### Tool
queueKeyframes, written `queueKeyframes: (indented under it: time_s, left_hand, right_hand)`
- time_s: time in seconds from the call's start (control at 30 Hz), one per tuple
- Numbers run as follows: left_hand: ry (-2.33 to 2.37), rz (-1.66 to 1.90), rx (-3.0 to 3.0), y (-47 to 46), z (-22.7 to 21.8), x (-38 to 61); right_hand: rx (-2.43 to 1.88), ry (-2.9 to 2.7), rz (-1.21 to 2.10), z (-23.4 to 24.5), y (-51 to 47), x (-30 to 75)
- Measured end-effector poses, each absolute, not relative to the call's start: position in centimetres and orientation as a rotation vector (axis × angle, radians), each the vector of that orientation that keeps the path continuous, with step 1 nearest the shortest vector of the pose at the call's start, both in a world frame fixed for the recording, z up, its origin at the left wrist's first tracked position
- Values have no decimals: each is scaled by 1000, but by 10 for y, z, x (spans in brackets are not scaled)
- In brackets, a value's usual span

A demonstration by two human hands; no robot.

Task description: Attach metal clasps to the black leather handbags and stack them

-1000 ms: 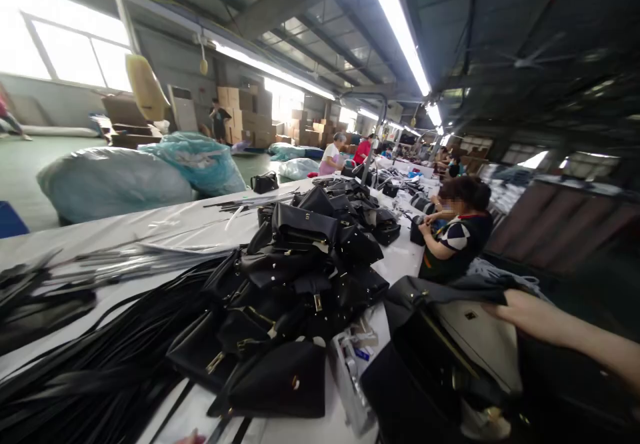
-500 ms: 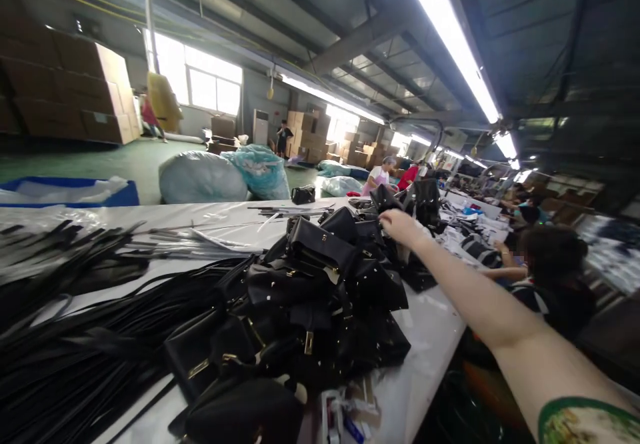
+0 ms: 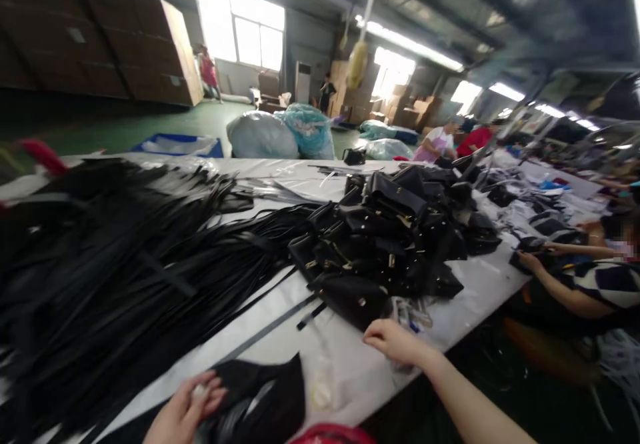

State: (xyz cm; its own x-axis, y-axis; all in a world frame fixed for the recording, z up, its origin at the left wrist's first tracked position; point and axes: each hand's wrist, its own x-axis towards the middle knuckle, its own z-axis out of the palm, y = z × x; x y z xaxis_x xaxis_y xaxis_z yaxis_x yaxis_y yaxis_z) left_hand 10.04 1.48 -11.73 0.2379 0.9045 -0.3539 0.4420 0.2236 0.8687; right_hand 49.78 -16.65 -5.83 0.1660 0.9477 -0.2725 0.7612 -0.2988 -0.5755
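At the lower left, my left hand [image 3: 187, 407] has its fingers curled in, and a small whitish piece [image 3: 201, 391] shows at the fingers, too blurred to name. Just right of it a black bag [image 3: 275, 397] lies on the table near me, its lower part cut off by the frame. My right hand [image 3: 395, 341] is closed over the white tabletop, beside the nearest black handbag [image 3: 353, 297] of a heap. What its fingers hold, if anything, is hidden. The heap of black handbags [image 3: 395, 197] with gold-coloured fittings fills the middle of the table.
Many long black straps [image 3: 150, 257] cover the table's left side. A small clear-and-blue item [image 3: 413, 314] lies past my right hand. Something red [image 3: 333, 434] shows at the bottom edge. A co-worker's hands [image 3: 533, 261] handle black pieces at the right. Large plastic sacks [image 3: 263, 136] stand beyond.
My right hand has come back from the far end of the heap to its near end. My left hand and the bag beside it have come into view. The view has swung left and down.
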Motion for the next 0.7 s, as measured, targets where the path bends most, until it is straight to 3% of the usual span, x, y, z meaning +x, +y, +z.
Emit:
queueKeyframes:
  time_s: [0.37, 0.47, 0.6, 0.7]
  left_hand:
    - [1403, 750, 1106, 22, -98, -38]
    - [1444, 857, 1005, 30, -106, -47]
    - [1458, 916, 884, 35, -122, -38]
    - [1401, 865, 872, 30, -129, -18]
  right_hand:
    - [-2063, -1698, 1191, -53, -91, 397]
    - [-2250, -1680, 958, -48, -63, 420]
    - [-2859, -1594, 290, -56, -38, 463]
    - [-3065, -1659, 337, -73, -34, 478]
